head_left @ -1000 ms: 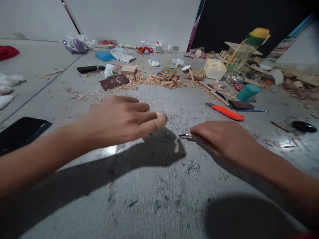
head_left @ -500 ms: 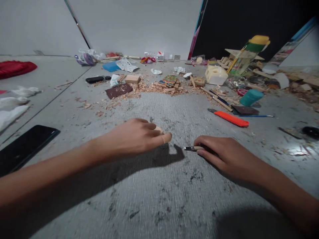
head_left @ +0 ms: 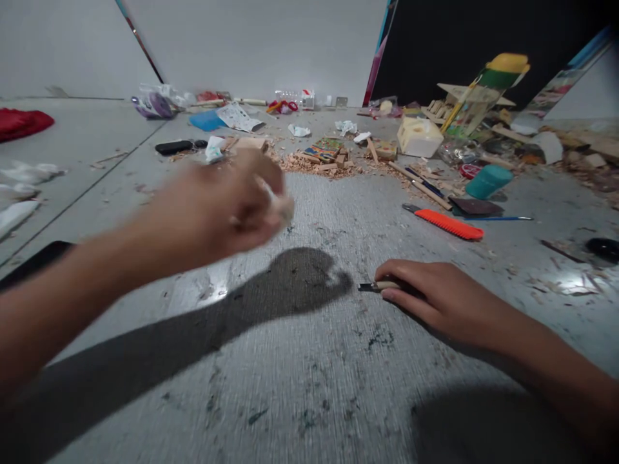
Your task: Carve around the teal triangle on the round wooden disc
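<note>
My left hand is raised above the grey floor, its fingers closed and blurred by motion. Between thumb and fingers shows a small pale piece, apparently wood, mostly covered by the hand. My right hand rests low on the right, fingers wrapped round a small carving chisel. The chisel has a pale wooden handle, and its short metal blade points left. Under the left hand its shadow stretches toward the blade.
Wood shavings and a small colourful box lie ahead. An orange utility knife, a teal cylinder and a tall bottle with a yellow cap are at right. A dark phone lies left, partly behind my forearm.
My left hand has lifted off the floor and moved up and left, carrying the pale piece. My right hand and the chisel have stayed nearly still. The view has shifted slightly.
</note>
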The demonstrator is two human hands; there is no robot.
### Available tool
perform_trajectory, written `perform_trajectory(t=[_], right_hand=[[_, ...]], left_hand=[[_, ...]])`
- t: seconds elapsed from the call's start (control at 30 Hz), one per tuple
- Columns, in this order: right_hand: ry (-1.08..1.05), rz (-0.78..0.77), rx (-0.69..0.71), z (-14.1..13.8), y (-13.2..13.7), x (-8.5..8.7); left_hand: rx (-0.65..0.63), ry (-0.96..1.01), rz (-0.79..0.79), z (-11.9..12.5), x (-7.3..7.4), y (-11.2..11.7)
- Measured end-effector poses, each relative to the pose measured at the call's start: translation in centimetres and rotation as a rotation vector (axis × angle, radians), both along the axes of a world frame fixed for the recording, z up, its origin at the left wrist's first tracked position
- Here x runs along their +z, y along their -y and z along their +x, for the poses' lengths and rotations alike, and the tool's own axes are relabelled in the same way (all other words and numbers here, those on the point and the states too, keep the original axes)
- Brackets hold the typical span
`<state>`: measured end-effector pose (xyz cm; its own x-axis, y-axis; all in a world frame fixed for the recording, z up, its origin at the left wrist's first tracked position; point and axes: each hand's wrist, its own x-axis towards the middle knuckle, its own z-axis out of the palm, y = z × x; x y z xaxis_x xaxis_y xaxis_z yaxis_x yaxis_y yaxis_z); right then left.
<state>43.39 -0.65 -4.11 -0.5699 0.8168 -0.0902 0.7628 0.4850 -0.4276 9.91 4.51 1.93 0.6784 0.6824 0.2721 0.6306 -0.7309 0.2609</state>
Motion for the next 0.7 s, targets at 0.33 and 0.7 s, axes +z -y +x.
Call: perform_trajectory(t=[0.33,0.7], right_hand=[[0.021,-0.007,-0.015,-0.2,0.1,0.1],[-0.214,0.306,0.095,-0.3,1.6,1.4]], left_hand=[[-0.063,-0.056,0.051,-0.4,-2.0,-2.3],[0.009,0.572,-0.982,4.7,-3.2,4.0]])
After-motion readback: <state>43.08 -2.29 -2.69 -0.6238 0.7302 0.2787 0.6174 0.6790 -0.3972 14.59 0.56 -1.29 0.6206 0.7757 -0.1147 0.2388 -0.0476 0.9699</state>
